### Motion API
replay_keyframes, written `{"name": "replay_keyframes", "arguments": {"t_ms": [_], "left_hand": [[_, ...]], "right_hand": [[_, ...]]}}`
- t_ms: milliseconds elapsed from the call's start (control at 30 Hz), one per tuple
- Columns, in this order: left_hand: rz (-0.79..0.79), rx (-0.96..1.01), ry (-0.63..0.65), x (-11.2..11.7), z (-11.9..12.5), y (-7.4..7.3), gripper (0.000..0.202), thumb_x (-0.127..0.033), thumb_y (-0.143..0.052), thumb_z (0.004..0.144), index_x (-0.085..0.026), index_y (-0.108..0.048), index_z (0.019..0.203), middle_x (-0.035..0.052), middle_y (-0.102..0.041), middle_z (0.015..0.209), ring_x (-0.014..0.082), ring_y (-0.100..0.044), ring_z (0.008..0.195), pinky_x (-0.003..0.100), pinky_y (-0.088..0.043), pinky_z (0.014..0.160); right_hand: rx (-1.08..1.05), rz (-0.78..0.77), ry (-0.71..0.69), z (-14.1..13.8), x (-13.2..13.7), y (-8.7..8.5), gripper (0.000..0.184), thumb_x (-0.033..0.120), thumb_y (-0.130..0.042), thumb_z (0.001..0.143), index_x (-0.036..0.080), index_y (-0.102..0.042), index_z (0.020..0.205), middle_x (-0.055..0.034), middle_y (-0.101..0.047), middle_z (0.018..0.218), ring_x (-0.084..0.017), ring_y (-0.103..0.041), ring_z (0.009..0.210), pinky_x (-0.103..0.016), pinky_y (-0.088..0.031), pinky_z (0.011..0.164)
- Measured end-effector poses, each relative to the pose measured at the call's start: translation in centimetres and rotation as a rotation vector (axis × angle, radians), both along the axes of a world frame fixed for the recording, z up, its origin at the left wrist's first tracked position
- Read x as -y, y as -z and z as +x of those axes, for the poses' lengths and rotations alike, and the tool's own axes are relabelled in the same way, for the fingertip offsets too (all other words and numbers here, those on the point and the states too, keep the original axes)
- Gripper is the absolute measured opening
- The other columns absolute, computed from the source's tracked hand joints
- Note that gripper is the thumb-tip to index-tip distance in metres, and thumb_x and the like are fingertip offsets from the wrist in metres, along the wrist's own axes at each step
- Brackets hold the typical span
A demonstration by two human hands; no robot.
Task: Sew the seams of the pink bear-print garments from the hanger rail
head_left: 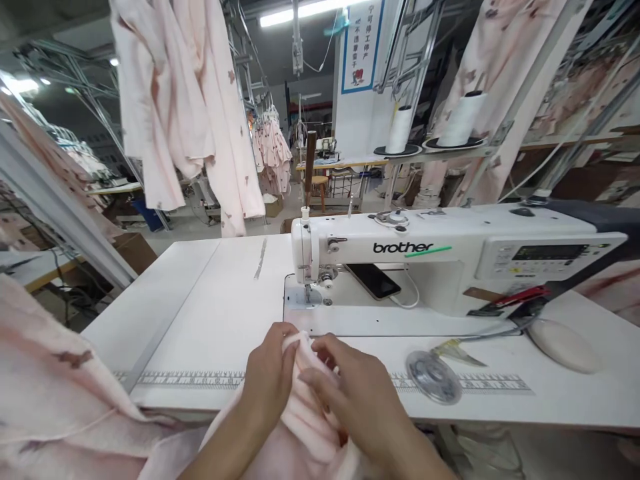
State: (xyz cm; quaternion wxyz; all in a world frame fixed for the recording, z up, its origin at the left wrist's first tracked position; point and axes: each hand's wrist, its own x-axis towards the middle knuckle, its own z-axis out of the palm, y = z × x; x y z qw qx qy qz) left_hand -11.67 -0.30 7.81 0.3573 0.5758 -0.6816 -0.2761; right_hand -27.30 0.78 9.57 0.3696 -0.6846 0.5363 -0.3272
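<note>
Pink fleece fabric (305, 420) with a printed pattern hangs over the table's front edge, its upper edge bunched between my hands. My left hand (273, 363) is closed on the fabric, thumb and fingers pinching its edge. On the other side of the fold, my right hand (350, 380) also grips it, with fingers bent around the cloth. Both hands are just in front of a white sewing machine (390, 247). The machine's needle and presser foot (309, 293) stand behind my hands, apart from the fabric. Parts of the fingertips are hidden by the folds.
A phone (374, 280) with a white cable lies under the machine arm. A clear round bobbin case (434, 377) sits on the ruler strip (195, 379) at right. Red-handled snippers (523, 297) rest against the machine. Pink garments (190, 100) hang overhead; more fabric (50, 380) is at left.
</note>
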Motion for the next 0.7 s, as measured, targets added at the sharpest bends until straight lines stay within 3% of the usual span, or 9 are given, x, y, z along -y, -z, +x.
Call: {"name": "replay_keyframes", "arguments": {"t_ms": [67, 100, 233, 300, 400, 533, 700], "left_hand": [[0.03, -0.063, -0.037, 0.2, -0.1, -0.5, 0.024, -0.033, -0.039, 0.086, -0.021, -0.049, 0.104, 0.0032, -0.059, 0.091, 0.017, -0.057, 0.081, 0.03, -0.043, 0.074], [0.056, -0.119, -0.015, 0.4, 0.0, -0.9, 0.028, -0.033, -0.042, 0.085, -0.021, -0.048, 0.109, 0.0035, -0.058, 0.094, 0.0166, -0.057, 0.083, 0.028, -0.043, 0.075], [0.233, -0.23, 0.296, 1.6, 1.1, -2.3, 0.034, -0.037, -0.049, 0.084, -0.021, -0.056, 0.113, 0.0055, -0.055, 0.099, 0.0162, -0.055, 0.092, 0.025, -0.044, 0.078], [0.241, -0.223, 0.365, 2.1, 1.5, -2.6, 0.03, -0.038, -0.048, 0.084, -0.022, -0.062, 0.105, 0.0058, -0.054, 0.106, 0.017, -0.052, 0.099, 0.025, -0.042, 0.081], [0.249, -0.242, 0.288, 2.8, 1.5, -2.8, 0.023, -0.034, -0.053, 0.081, -0.021, -0.065, 0.096, 0.0038, -0.06, 0.103, 0.0166, -0.054, 0.095, 0.024, -0.042, 0.08], [0.321, -0.217, 0.169, 5.3, 0.6, -2.4, 0.022, -0.035, -0.064, 0.069, -0.014, -0.064, 0.076, 0.0018, -0.062, 0.074, 0.0147, -0.054, 0.071, 0.023, -0.04, 0.062], [0.314, -0.072, 0.159, 10.8, -0.5, 0.7, 0.019, -0.03, -0.065, 0.062, -0.012, -0.06, 0.066, -0.0008, -0.057, 0.065, 0.0128, -0.05, 0.064, 0.022, -0.034, 0.057]], "right_hand": [[-0.141, -0.074, 0.019, 0.5, 0.0, 0.2, 0.016, 0.036, -0.048, 0.083, 0.021, -0.05, 0.079, 0.001, -0.055, 0.068, -0.017, -0.049, 0.06, -0.027, -0.03, 0.055], [-0.1, -0.089, -0.006, 0.6, 0.3, 0.5, 0.018, 0.035, -0.043, 0.086, 0.021, -0.05, 0.078, 0.0013, -0.054, 0.065, -0.016, -0.048, 0.059, -0.027, -0.03, 0.055], [0.244, -0.105, -0.204, -0.1, 1.9, 1.5, 0.025, 0.032, -0.037, 0.091, 0.02, -0.057, 0.083, 0.0009, -0.059, 0.077, -0.015, -0.053, 0.072, -0.025, -0.037, 0.066], [0.287, -0.109, -0.242, -0.5, 2.5, 1.8, 0.024, 0.03, -0.039, 0.091, 0.021, -0.06, 0.086, 0.0011, -0.06, 0.081, -0.015, -0.054, 0.077, -0.025, -0.038, 0.07], [0.248, -0.109, -0.161, -0.7, 3.1, 1.9, 0.022, 0.03, -0.042, 0.089, 0.022, -0.062, 0.084, 0.0022, -0.061, 0.078, -0.015, -0.055, 0.073, -0.025, -0.039, 0.066], [0.149, -0.046, 0.096, -0.6, 4.6, 2.0, 0.018, 0.035, -0.051, 0.082, 0.022, -0.058, 0.071, 0.0046, -0.054, 0.054, -0.015, -0.054, 0.054, -0.025, -0.037, 0.054], [-0.181, 0.045, 0.179, -0.7, 8.7, 3.3, 0.019, 0.033, -0.046, 0.084, 0.021, -0.054, 0.072, 0.0069, -0.046, 0.038, -0.015, -0.054, 0.048, -0.023, -0.035, 0.054]]}}
